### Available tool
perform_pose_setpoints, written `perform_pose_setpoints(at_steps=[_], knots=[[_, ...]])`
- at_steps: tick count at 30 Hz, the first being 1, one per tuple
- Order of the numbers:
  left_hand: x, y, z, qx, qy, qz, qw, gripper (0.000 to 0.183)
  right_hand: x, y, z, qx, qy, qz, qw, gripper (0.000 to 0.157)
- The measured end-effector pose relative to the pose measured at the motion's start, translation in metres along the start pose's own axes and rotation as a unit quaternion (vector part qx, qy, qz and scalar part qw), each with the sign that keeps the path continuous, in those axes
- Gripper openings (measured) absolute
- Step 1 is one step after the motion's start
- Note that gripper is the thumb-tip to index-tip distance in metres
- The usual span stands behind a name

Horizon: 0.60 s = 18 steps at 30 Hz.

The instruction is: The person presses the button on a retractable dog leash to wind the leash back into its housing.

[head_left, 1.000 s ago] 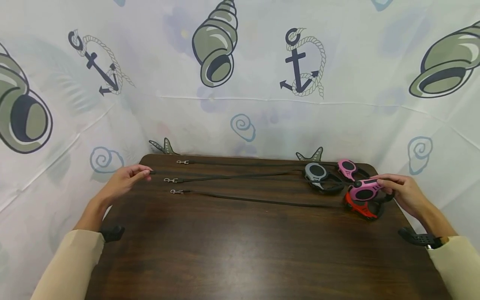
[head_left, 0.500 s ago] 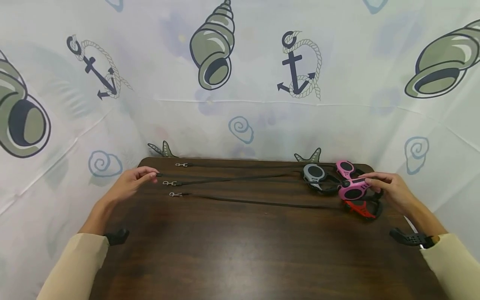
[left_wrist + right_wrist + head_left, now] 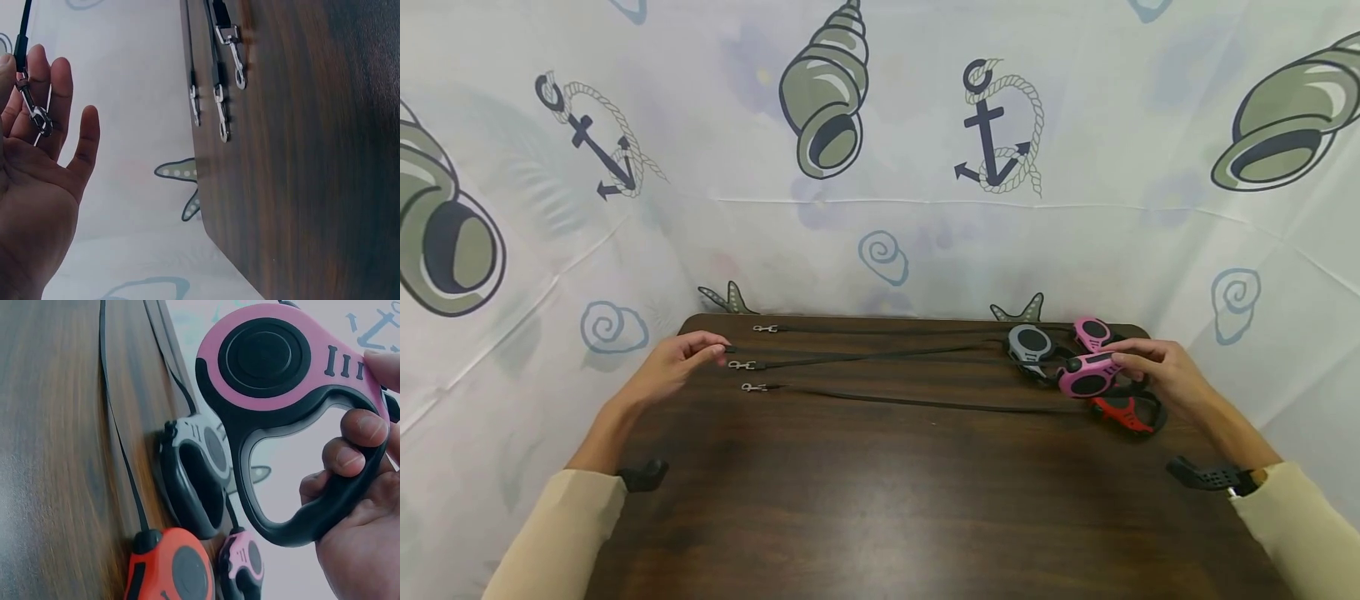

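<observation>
In the head view my right hand (image 3: 1176, 379) holds a pink and black retractable dog leash (image 3: 1088, 375) above the right end of the table. Several fingers curl through its black handle (image 3: 350, 500) in the right wrist view. My left hand (image 3: 673, 367), at the far left, pinches the strap end (image 3: 20, 53) between thumb and finger. A metal snap hook (image 3: 37, 112) hangs from it in front of the palm. Near my right hand lie a grey leash (image 3: 1030, 342), a red leash (image 3: 1122, 413) and another pink leash (image 3: 1092, 332).
Black straps from the lying leashes run left across the dark wooden table (image 3: 865, 500). They end in a back snap hook (image 3: 766, 328), a middle snap hook (image 3: 742, 365) and a front snap hook (image 3: 755, 387). A patterned white cloth (image 3: 925, 250) surrounds the table's back and sides.
My right hand has carried the held pink leash leftward, toward the grey one. My left hand has moved right with the strap end, bringing the hands closer together. The lying leashes stay put.
</observation>
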<state>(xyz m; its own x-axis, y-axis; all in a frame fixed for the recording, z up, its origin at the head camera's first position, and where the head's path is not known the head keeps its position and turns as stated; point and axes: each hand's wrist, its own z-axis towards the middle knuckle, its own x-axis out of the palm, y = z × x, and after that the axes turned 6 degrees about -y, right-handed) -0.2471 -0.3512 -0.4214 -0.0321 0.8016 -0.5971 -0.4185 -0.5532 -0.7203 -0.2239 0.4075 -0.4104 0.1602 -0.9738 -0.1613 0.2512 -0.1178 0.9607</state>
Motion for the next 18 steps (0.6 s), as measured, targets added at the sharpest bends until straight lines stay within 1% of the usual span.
perform_pose_setpoints(at_steps=[6, 12, 18], knots=[[0.005, -0.001, 0.001, 0.013, -0.005, 0.005, 0.9999, 0.017, 0.006, 0.0, 0.001, -0.001, 0.005, -0.002, 1.0, 0.024], [0.01, -0.007, 0.005, 0.02, -0.003, 0.005, 0.9998, 0.016, 0.013, 0.004, 0.002, 0.014, 0.0, 0.011, 1.0, 0.024], [0.017, -0.011, 0.006, 0.02, 0.009, -0.006, 0.9997, 0.016, 0.025, 0.008, 0.005, -0.009, 0.023, 0.024, 0.999, 0.024]])
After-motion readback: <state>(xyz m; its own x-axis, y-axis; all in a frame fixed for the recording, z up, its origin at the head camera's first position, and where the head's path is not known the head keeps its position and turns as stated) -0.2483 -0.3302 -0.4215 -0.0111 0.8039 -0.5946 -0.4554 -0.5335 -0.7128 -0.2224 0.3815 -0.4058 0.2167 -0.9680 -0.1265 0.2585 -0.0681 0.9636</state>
